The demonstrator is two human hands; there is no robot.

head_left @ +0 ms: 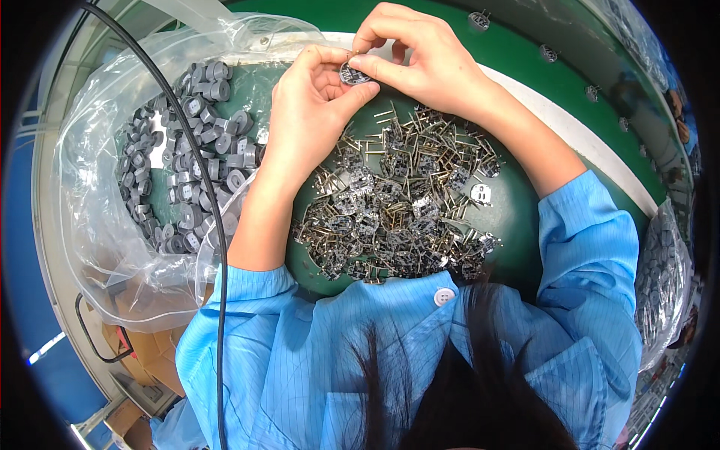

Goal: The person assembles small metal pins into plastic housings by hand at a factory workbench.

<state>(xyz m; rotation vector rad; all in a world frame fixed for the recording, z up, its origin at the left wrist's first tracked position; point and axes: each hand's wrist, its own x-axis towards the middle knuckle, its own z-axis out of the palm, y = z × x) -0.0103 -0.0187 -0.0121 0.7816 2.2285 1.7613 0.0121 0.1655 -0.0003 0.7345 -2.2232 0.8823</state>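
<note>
Up at the far edge of the green work surface, my two hands meet over a small round circuit board (354,73) with dark parts and thin metal pins. My left hand (307,109) pinches it between thumb and fingers from the left. From the right, the thumb and fingertips of my right hand (431,60) close on its upper edge, partly hiding it. Between my forearms lies a heap of similar circuit boards (397,202), their long metal pins sticking out in all directions. One pale round piece with slots (481,194) rests at the heap's right side.
On the left, a clear plastic bag (97,232) lies opened around many grey cylindrical parts (196,142). A black cable (171,97) hangs across that side. Beyond a white rail (570,120), several round boards (549,52) stand spaced along a green strip. Another filled plastic bag (664,277) is at right.
</note>
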